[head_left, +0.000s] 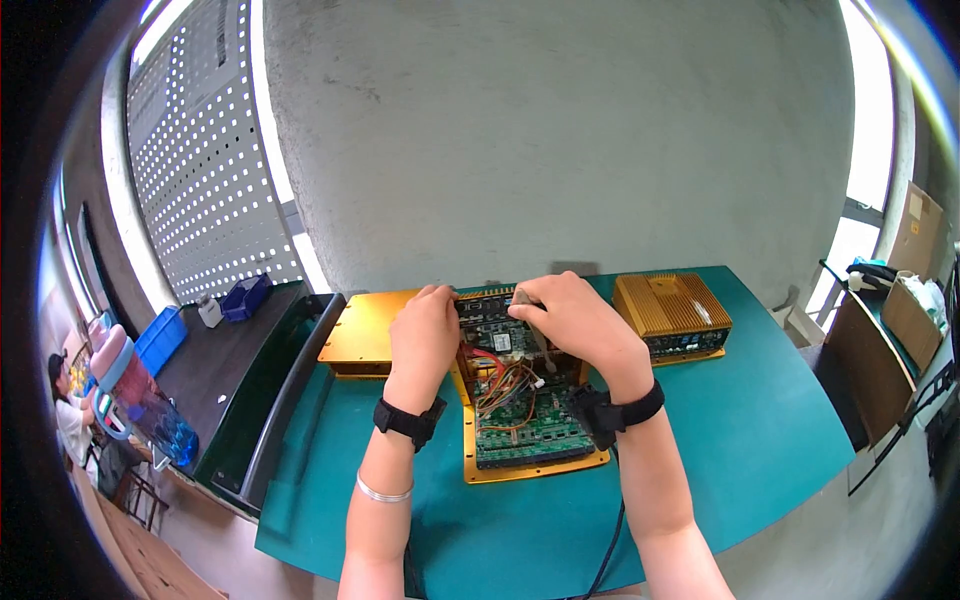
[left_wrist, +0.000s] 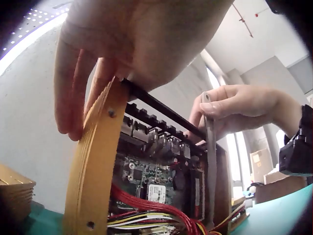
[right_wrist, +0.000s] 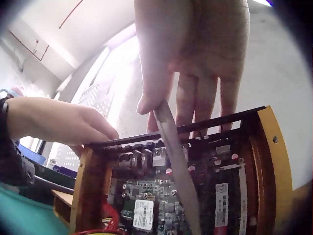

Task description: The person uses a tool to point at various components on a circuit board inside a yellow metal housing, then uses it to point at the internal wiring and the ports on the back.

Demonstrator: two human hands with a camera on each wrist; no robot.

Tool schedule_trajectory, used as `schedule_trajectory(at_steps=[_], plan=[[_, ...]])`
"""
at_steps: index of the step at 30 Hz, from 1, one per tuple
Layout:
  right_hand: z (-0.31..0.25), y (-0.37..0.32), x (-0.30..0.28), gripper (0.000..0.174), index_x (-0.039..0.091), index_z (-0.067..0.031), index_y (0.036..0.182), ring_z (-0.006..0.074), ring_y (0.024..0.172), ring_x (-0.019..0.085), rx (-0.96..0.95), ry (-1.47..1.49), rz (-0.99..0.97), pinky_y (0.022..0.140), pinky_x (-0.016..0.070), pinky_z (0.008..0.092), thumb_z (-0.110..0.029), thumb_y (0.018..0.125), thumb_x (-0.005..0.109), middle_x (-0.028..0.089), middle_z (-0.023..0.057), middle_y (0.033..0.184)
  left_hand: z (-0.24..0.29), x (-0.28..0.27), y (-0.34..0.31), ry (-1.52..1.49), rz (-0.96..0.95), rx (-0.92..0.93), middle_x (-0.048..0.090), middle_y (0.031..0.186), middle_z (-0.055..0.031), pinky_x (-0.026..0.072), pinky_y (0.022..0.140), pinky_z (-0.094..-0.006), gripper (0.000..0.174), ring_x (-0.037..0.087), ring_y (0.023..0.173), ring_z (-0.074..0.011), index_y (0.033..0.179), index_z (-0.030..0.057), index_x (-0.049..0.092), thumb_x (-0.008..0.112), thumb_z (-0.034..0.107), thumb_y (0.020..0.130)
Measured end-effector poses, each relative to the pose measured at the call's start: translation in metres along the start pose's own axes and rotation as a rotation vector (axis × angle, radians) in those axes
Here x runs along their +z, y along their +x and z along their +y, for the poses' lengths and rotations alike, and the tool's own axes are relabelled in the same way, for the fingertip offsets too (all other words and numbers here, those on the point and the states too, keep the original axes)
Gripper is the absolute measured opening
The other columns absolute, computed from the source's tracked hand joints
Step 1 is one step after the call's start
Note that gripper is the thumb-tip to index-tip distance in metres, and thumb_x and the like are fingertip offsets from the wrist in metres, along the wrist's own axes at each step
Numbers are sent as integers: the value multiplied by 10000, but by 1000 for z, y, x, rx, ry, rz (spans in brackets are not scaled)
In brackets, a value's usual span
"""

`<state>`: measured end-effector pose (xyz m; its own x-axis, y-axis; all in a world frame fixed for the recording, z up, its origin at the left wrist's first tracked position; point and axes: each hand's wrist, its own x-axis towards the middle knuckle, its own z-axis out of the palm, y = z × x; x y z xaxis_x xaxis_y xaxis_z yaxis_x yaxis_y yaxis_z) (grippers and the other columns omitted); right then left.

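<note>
A gold metal computer case (head_left: 468,440) stands open, showing green circuit boards (head_left: 530,425), bundled coloured wires (head_left: 505,388) and a black port panel (head_left: 485,307) along its far upper edge. My left hand (head_left: 424,335) grips the case's upper left corner, fingers over the gold side plate (left_wrist: 95,161). The right hand (head_left: 585,320) pinches the upper end of a long flat grey metal tool (right_wrist: 176,156) under its thumb, while its other fingers reach behind the black panel. The tool slants down in front of the boards; its lower tip is hidden in the right wrist view.
Gold metal housing (head_left: 370,325) lies left of the case, and a finned gold unit (head_left: 672,305) sits at right on the green table (head_left: 740,430). A black cable (head_left: 612,530) hangs toward the front edge. At left are a dark side table (head_left: 235,365) and a bottle (head_left: 145,400).
</note>
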<state>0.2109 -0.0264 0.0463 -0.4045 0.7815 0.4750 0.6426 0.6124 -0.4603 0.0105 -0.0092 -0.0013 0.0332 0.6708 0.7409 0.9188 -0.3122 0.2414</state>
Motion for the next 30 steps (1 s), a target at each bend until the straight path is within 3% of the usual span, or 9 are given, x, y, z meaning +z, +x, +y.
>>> schedule_trajectory(at_steps=[2, 7, 11, 13, 17, 19, 23, 25, 30], plan=[[-1, 0, -1, 256, 662, 16, 914, 409, 890, 616, 27, 20, -16, 787, 488, 472, -227, 881, 591, 652, 234, 886, 0, -6, 1, -5, -24, -9, 652, 894, -125, 516, 720, -446, 144, 638, 841, -344, 901, 35, 665, 544, 114, 890], [8, 2, 7, 247, 644, 10, 963, 365, 665, 577, -51, -24, 39, 656, 467, 408, -219, 904, 573, 616, 207, 735, -3, -16, 3, -152, -129, 16, 652, 948, -193, 500, 821, -420, 212, 627, 897, -372, 985, -22, 679, 514, 66, 885], [9, 2, 5, 243, 640, 11, 966, 364, 659, 582, -80, -22, 36, 658, 470, 408, -213, 905, 570, 615, 210, 743, 0, -19, 2, -179, -163, 1, 651, 964, -212, 493, 855, -418, 254, 624, 918, -376, 1015, -42, 673, 485, 64, 883], [2, 1, 2, 233, 655, 6, 944, 400, 894, 614, 1, -33, -19, 808, 485, 463, -201, 893, 562, 657, 218, 914, -1, -17, 1, -162, -164, 5, 655, 1011, -225, 489, 878, -413, 277, 621, 955, -384, 1039, -51, 665, 467, 64, 883], [3, 1, 5, 229, 660, 7, 933, 397, 888, 617, -3, -19, 9, 807, 485, 462, -200, 883, 577, 656, 223, 900, -12, -18, 5, -208, -166, 34, 660, 1049, -227, 487, 896, -392, 286, 629, 997, -365, 1068, -39, 661, 453, 41, 888], [2, 1, 6, 240, 666, 12, 915, 401, 854, 621, 44, -9, 46, 784, 488, 462, -215, 871, 604, 653, 230, 857, -18, -23, 8, -440, -252, -58, 671, 976, -240, 501, 880, -415, 289, 638, 959, -384, 1054, -25, 662, 447, 36, 871], [4, 5, 5, 256, 670, 17, 904, 399, 809, 625, 102, -22, 24, 751, 494, 455, -232, 862, 625, 650, 233, 811, -18, -33, 8, -442, -302, -82, 671, 993, -252, 497, 899, -401, 312, 640, 983, -388, 1068, -25, 664, 431, 10, 863], [6, 5, 4, 270, 670, 22, 886, 396, 780, 625, 71, -51, 27, 723, 495, 447, -243, 869, 623, 647, 231, 791, -20, -31, 7, -321, -327, -28, 661, 1111, -223, 463, 965, -365, 346, 625, 1078, -347, 1107, -11, 667, 405, -22, 881], [15, 8, 2, 309, 638, 43, 843, 357, 731, 626, 37, 32, 54, 688, 486, 420, -264, 881, 620, 628, 200, 719, -24, -26, 7, -291, -259, 69, 661, 1065, -242, 479, 950, -405, 298, 625, 1030, -389, 1066, -13, 683, 459, 8, 871]])
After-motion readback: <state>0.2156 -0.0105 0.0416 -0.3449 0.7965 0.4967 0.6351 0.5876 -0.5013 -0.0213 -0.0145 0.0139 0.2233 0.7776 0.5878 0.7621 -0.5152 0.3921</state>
